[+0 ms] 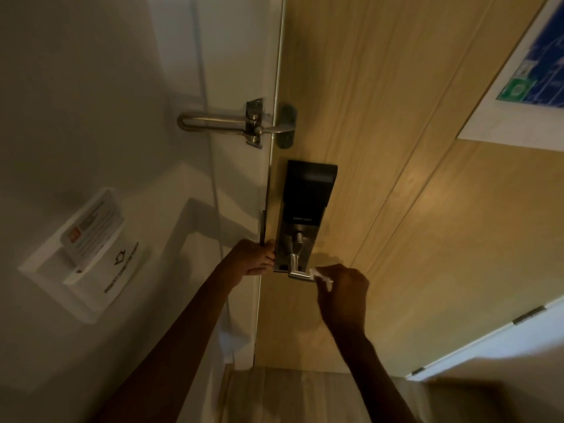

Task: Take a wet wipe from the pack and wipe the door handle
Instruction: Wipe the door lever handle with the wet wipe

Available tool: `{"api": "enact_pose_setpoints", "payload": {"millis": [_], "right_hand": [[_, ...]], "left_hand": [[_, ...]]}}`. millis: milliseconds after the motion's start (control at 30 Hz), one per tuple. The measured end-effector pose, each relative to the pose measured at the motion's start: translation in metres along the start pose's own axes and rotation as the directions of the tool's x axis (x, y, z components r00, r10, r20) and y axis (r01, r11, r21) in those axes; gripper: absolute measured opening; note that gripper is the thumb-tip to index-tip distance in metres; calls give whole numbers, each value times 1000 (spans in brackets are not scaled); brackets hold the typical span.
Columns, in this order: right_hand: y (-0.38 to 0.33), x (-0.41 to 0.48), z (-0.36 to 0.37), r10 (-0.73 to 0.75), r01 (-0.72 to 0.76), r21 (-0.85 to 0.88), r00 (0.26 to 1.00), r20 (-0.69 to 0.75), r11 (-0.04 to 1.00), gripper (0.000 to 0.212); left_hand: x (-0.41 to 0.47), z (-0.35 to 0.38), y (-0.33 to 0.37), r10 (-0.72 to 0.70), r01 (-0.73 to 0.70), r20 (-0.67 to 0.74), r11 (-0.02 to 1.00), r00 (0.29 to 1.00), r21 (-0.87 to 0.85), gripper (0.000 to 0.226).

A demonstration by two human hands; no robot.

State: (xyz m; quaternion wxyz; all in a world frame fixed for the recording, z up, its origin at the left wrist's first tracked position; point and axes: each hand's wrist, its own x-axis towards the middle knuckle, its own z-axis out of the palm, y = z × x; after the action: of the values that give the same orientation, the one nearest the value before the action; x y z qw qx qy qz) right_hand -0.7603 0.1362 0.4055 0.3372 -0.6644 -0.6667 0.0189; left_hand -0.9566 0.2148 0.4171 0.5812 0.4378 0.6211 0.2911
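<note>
Pale wood-grain door (396, 148), black smart-lock plate (302, 190), silver lever handle (300, 273). Right hand (343, 296) pinches crumpled white wet wipe (320, 276) at lever tip. Left hand (256, 257), fingers straight, rests on door edge. White wall (76, 117) adjoining.

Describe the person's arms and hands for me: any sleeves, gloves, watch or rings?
No gloves on the left hand or the right hand. The left forearm and right forearm are bare down to the frame edge: no sleeve shows. No watch, band or ring visible, though light is dim.
</note>
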Motion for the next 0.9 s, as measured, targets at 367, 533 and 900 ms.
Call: {"api": "enact_pose_setpoints", "payload": {"millis": [367, 533, 900], "right_hand": [[-26, 31, 28, 202, -215, 246, 976, 79, 945, 18], [-20, 11, 28, 57, -71, 219, 996, 69, 973, 14], [-7, 8, 38, -137, 133, 83, 990, 43, 988, 15]], "left_hand": [[-2, -4, 2, 23, -25, 23, 998, 999, 65, 54], [-4, -3, 4, 9, -11, 34, 999, 999, 50, 56], [-5, -4, 2, -18, 18, 62, 1000, 998, -6, 54]]}}
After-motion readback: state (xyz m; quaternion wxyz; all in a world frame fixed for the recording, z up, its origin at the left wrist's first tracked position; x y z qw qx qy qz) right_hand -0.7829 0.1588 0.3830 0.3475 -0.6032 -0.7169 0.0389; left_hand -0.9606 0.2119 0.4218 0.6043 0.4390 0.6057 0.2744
